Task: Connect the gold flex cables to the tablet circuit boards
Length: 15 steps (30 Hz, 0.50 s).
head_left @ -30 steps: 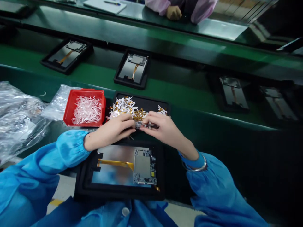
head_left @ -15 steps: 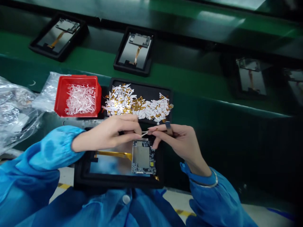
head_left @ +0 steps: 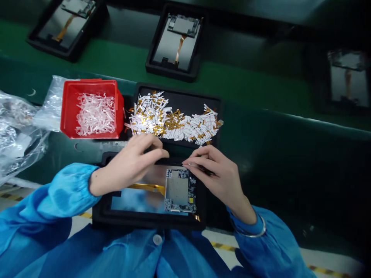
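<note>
A circuit board [head_left: 180,191] lies on a screen panel [head_left: 130,203] inside a black foam tray [head_left: 130,222] right in front of me. An orange flex cable [head_left: 147,188] runs leftward from the board across the panel. Above the board's top edge, my right hand [head_left: 214,170] pinches a thin, pale strip [head_left: 185,165] between thumb and fingertips; its exact kind is too small to make out. My left hand [head_left: 133,162] hovers over the tray's upper left part, thumb and index finger apart, with nothing visible between them.
Behind the hands, a black tray [head_left: 185,92] bears a heap of white and gold flex strips [head_left: 174,123]. To its left stand a red bin [head_left: 66,112] of clear plastic scraps and some plastic bags [head_left: 20,135]. Several similar trayed units, such as one [head_left: 176,48], sit on the green line behind.
My hands have come apart: the left moved away leftward and its fingers parted. The right lowered slightly toward the board's top edge, still pinching. The view has shifted a little.
</note>
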{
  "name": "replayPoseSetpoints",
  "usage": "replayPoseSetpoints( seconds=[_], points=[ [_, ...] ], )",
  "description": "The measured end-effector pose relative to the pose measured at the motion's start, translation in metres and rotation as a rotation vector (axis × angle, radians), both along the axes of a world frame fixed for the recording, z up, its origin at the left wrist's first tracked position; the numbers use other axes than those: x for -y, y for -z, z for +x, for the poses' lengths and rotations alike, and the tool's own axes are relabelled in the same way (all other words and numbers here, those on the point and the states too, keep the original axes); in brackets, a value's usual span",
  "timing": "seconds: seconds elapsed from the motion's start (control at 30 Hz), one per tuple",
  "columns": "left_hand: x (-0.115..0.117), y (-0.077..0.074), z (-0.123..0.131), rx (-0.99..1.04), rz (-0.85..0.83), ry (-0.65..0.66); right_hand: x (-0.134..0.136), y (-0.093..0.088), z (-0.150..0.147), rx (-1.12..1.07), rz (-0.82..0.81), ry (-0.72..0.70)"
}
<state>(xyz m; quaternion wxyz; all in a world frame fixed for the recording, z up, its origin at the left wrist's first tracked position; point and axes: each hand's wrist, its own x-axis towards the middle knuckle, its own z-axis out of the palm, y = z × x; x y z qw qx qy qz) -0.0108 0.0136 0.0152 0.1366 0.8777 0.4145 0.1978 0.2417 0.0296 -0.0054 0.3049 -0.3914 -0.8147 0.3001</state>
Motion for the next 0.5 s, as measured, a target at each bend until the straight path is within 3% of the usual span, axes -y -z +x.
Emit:
replayPoseSetpoints(
  seconds=[0.17, 0.33, 0.4, 0.5],
  points=[
    [0.000, 0.012, 0.008, 0.005, -0.050, 0.129, -0.001, -0.002, 0.003, 0.077, 0.030, -0.052],
    [0.001, 0.011, 0.008, -0.105, 0.029, 0.156, -0.002, -0.011, 0.005, 0.377, 0.159, -0.070],
    [0.000, 0.008, 0.011, -0.129, 0.035, 0.155, -0.005, -0.016, 0.008, 0.435, 0.103, -0.108],
    [-0.004, 0.006, 0.017, -0.112, 0.024, 0.163, -0.011, -0.026, 0.018, 0.300, -0.087, -0.208]
  ],
)
